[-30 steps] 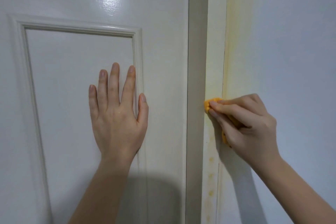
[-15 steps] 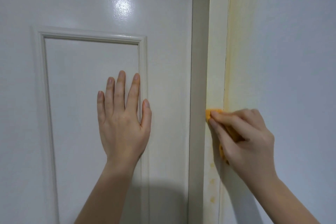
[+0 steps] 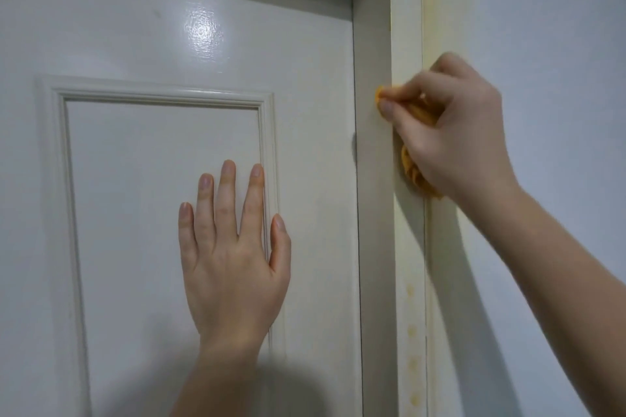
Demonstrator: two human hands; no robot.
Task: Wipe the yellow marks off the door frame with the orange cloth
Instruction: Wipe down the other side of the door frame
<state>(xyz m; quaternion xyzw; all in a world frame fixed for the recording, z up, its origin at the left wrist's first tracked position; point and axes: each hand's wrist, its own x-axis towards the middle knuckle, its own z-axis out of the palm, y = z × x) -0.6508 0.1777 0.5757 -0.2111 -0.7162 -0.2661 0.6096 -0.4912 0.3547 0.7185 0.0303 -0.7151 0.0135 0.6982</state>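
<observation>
The right hand [image 3: 454,132] is closed around the bunched cloth [image 3: 415,169], pressing it to the frame [image 3: 408,247]. The marks [image 3: 411,332] run in a vertical line straight below it. The left hand [image 3: 233,257] lies flat and empty on the door [image 3: 152,179], farther off.

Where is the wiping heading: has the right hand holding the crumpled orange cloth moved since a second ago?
Yes: the right hand with the orange cloth rose up the door frame, farther above its yellow spots.
</observation>
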